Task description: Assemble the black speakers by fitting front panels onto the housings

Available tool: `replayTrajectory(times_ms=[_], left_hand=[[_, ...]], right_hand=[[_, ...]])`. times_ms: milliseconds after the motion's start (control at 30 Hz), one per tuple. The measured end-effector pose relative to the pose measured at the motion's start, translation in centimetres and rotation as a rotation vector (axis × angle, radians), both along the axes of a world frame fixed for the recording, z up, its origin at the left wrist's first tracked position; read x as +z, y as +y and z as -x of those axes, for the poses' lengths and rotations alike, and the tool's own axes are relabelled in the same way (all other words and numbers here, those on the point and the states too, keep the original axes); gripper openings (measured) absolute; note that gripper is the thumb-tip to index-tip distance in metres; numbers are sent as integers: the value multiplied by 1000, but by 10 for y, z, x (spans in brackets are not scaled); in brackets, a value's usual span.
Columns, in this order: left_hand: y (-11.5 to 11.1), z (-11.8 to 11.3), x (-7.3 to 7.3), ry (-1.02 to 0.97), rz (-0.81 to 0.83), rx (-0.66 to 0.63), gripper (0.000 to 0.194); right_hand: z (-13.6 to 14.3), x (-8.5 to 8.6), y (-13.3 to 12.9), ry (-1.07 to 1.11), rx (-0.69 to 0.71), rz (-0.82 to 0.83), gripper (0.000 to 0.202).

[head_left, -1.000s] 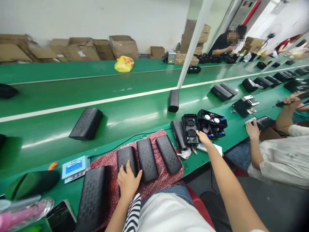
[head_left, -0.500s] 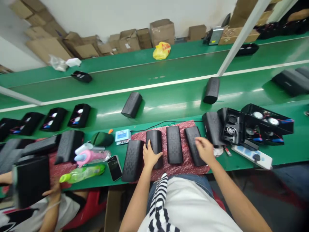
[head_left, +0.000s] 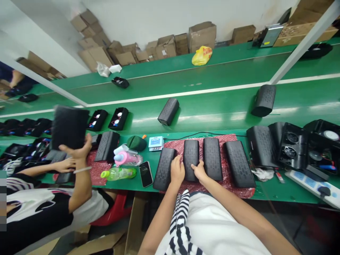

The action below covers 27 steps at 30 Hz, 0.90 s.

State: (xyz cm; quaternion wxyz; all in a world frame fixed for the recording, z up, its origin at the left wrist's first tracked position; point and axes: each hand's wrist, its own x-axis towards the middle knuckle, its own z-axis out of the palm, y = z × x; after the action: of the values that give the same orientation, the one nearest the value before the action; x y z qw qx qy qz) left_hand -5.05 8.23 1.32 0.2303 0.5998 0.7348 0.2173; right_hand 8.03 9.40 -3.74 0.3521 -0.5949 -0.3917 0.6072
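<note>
Side by side on red bubble wrap (head_left: 231,140) lie several black speaker housings with a brick-like pattern on top. My left hand (head_left: 177,171) has its fingers curled in at the gap between the leftmost housing (head_left: 163,171) and the second speaker housing (head_left: 190,150), against the second one's left edge. My right hand (head_left: 200,172) grips the lower right part of that second housing, thumb and finger on its face. Just right of it is a third housing (head_left: 213,156), then a slightly tilted fourth (head_left: 239,163). The fingertips of my left hand are partly hidden.
To the left are a phone (head_left: 146,174), a green bottle (head_left: 119,173), a pink bottle (head_left: 127,158) and a blue-white device (head_left: 156,142). A co-worker lifts a black housing (head_left: 69,127). Open speakers (head_left: 292,145) and a power strip (head_left: 310,186) are right. Another housing (head_left: 169,110) lies beyond.
My view has swung left. My right hand has left the rightmost housing and come over to the second one. My left hand has slid to that housing's left edge. The co-worker has raised a housing.
</note>
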Motion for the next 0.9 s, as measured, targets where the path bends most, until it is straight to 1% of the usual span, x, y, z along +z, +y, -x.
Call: replayTrajectory(times_ms=[33, 67, 133, 167, 233, 300, 367, 467, 567, 633, 733, 800, 833, 867, 900], left_hand=[[-1, 12, 4, 69, 6, 74, 55], [-2, 23, 9, 155, 43, 154, 69], [-1, 44, 16, 309, 192, 275, 102], [0, 53, 19, 350, 280, 297, 111], [4, 65, 21, 354, 398, 287, 115], [6, 74, 20, 295, 429, 282, 115], [4, 80, 17, 133, 425, 303, 116], [-5, 85, 11, -308, 330, 346, 112], [-19, 79, 3, -713, 246, 353, 104], [-28, 69, -3, -907, 273, 360, 105], [-43, 51, -15, -1107, 308, 384, 109], [-51, 41, -22, -1183, 275, 414, 109], [-55, 38, -24, -1199, 246, 427, 108], [-57, 36, -26, -1198, 220, 434, 104], [-59, 36, -27, -1183, 205, 431, 99]], right_hand=[[1, 0, 0, 1, -44, 36, 70], [2, 1, -1, 15, -76, 74, 70], [3, 3, 0, 69, -93, 127, 64], [3, 5, 1, 96, -88, 146, 60], [4, 6, 4, 122, -83, 174, 53], [3, 7, 6, 110, -93, 182, 51], [-1, 7, 6, 85, -101, 174, 49], [-14, 8, 1, 32, -99, 154, 46], [-31, 11, -9, -75, -92, 136, 50], [-39, 16, -19, -176, -91, 131, 57], [-45, 27, -35, -432, -73, 52, 68], [-45, 33, -44, -635, -18, -59, 71], [-46, 35, -47, -701, 24, -118, 72], [-47, 36, -49, -724, 65, -166, 72], [-48, 35, -49, -698, 94, -192, 72]])
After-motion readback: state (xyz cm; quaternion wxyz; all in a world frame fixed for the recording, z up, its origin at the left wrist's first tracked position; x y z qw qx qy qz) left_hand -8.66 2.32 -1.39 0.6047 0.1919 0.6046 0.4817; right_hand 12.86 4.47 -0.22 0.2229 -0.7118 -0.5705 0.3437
